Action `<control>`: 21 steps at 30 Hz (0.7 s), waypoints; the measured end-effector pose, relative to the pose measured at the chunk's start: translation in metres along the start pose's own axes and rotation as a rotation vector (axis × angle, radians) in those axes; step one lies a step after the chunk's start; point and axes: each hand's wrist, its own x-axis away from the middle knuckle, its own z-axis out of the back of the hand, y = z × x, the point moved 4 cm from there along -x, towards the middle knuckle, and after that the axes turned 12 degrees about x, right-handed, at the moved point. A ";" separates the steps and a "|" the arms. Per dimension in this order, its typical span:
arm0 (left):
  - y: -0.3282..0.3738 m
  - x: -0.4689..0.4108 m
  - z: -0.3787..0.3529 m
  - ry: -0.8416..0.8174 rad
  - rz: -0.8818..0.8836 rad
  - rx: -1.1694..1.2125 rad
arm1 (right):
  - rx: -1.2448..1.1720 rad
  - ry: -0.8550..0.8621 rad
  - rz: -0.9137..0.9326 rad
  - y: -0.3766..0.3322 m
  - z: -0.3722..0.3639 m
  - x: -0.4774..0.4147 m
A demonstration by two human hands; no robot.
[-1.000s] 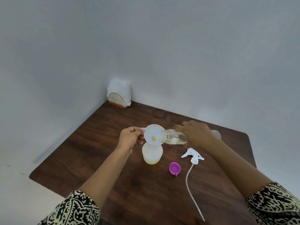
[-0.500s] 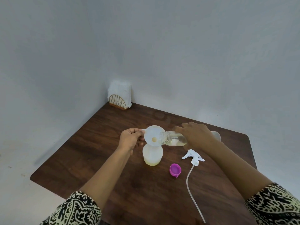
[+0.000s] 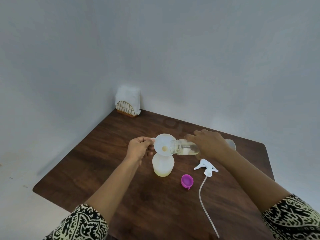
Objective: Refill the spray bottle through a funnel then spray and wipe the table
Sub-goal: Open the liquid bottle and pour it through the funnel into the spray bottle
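Observation:
A white translucent spray bottle (image 3: 163,166) stands on the dark wooden table (image 3: 107,153), with a little yellowish liquid at its bottom. A white funnel (image 3: 161,145) sits in its neck. My left hand (image 3: 139,148) pinches the funnel's tab at the left rim. My right hand (image 3: 208,143) grips a clear refill bottle (image 3: 181,147) tipped almost flat, its mouth over the funnel's right rim. The white spray head (image 3: 207,168) with its long dip tube lies on the table to the right of the spray bottle.
A purple cap (image 3: 187,181) lies open side up between the spray bottle and the spray head. A gold wire holder with white napkins (image 3: 128,104) stands in the far corner against the wall. The table's edges run close on the left and right.
The refill bottle has stayed tipped into the funnel and both hands hold their places; the view has shifted only slightly.

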 end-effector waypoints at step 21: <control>-0.001 0.002 0.001 -0.023 0.015 0.025 | 0.005 0.016 0.012 0.000 0.001 0.001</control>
